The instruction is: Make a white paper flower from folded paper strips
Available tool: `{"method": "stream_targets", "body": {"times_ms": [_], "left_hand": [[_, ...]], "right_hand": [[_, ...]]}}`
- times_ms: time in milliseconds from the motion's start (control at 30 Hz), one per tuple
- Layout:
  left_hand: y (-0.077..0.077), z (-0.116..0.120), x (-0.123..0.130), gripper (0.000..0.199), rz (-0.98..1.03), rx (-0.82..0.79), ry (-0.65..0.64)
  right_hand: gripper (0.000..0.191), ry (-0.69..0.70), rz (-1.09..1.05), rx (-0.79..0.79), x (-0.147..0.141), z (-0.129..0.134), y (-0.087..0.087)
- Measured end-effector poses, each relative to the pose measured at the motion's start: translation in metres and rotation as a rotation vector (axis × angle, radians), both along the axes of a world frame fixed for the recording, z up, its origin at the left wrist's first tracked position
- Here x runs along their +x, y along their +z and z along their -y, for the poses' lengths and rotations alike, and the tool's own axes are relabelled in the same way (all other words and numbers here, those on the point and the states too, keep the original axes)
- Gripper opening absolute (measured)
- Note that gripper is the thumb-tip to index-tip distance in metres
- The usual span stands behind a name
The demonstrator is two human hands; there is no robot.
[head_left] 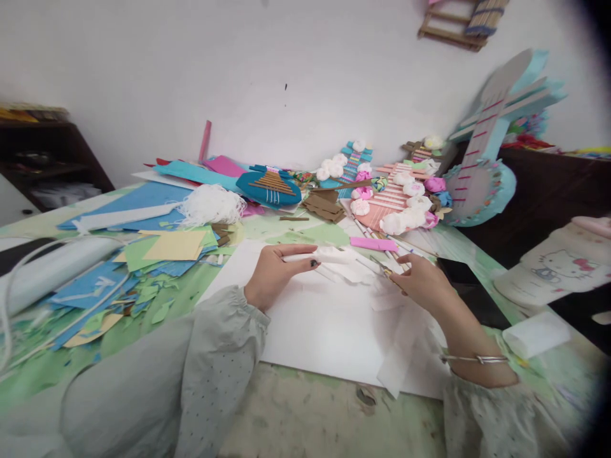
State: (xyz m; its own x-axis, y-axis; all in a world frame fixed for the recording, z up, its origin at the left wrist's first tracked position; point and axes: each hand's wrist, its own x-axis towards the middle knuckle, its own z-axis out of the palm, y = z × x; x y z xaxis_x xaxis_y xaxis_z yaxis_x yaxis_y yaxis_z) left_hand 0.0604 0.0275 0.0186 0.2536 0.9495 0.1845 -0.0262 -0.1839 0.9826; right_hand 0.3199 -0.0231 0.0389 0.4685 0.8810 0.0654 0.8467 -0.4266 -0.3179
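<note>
My left hand [279, 272] pinches a thin white paper strip [337, 257] between thumb and fingers, above a large white sheet [305, 324]. The strip reaches rightward and looks loosely folded or crumpled at its far end. In my right hand [422, 281] is a small pair of scissors [386, 270] with yellowish handles, its blades pointing left toward the paper. Whether the blades touch the paper I cannot tell. Thin translucent white paper [398, 356] lies under my right wrist.
Coloured paper scraps [176, 245] and a heap of white shredded strands [212, 205] lie left. Paper instruments with flowers [396, 197] stand at the back. On the right are a black phone [470, 289], a white paper roll [537, 334] and a large white cup [556, 264].
</note>
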Motion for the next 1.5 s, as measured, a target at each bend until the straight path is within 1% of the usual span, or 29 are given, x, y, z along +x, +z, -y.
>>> {"method": "stream_targets", "body": {"times_ms": [67,133,200,267,300,367,400,467,533,700,833,1000,1167,1400,1500], "left_hand": [[0.002,0.001,0.0,0.04,-0.041,0.005,0.011],[0.004,0.002,0.0,0.039,-0.084,-0.009,0.015],[0.005,0.003,0.0,0.037,-0.133,-0.037,0.014],[0.005,0.003,0.001,0.04,-0.146,-0.063,0.015],[0.006,0.004,0.002,0.044,-0.135,-0.067,0.016],[0.006,0.004,0.002,0.049,-0.102,-0.068,0.016],[0.006,0.004,0.003,0.048,-0.095,-0.064,0.018],[0.007,0.005,0.003,0.038,-0.099,-0.049,0.026],[0.007,0.006,0.003,0.029,-0.086,-0.037,0.029],[0.007,0.01,0.005,0.025,0.025,-0.061,0.0],[0.009,0.012,0.006,0.022,0.035,-0.028,0.003],[0.01,0.012,0.006,0.023,0.002,-0.056,0.005],[0.009,0.013,0.007,0.026,0.03,-0.098,0.024],[0.007,0.012,0.007,0.029,0.039,-0.112,0.005],[0.007,0.011,0.005,0.027,-0.006,-0.069,0.021]], "right_hand": [[0.042,0.004,0.031,0.161,-0.002,0.001,0.004],[0.04,0.052,0.056,0.368,-0.011,0.004,0.007],[0.042,0.135,-0.006,0.546,-0.024,0.008,0.008],[0.047,0.247,-0.107,0.651,-0.041,0.012,0.006],[0.048,0.318,-0.097,0.661,-0.049,0.014,0.004],[0.047,0.461,-0.01,0.62,-0.063,0.017,-0.001],[0.044,0.515,0.023,0.589,-0.069,0.018,-0.004],[0.043,0.575,0.078,0.55,-0.077,0.019,-0.01],[0.043,0.587,0.121,0.539,-0.08,0.02,-0.014],[0.043,0.598,0.215,0.549,-0.081,0.021,-0.018],[0.044,0.611,0.256,0.554,-0.082,0.021,-0.019],[0.045,0.619,0.242,0.555,-0.081,0.02,-0.021],[0.046,0.64,0.206,0.575,-0.079,0.018,-0.023],[0.037,0.66,0.177,0.582,-0.078,0.017,-0.024],[0.036,0.64,0.177,0.578,-0.078,0.017,-0.02]]}}
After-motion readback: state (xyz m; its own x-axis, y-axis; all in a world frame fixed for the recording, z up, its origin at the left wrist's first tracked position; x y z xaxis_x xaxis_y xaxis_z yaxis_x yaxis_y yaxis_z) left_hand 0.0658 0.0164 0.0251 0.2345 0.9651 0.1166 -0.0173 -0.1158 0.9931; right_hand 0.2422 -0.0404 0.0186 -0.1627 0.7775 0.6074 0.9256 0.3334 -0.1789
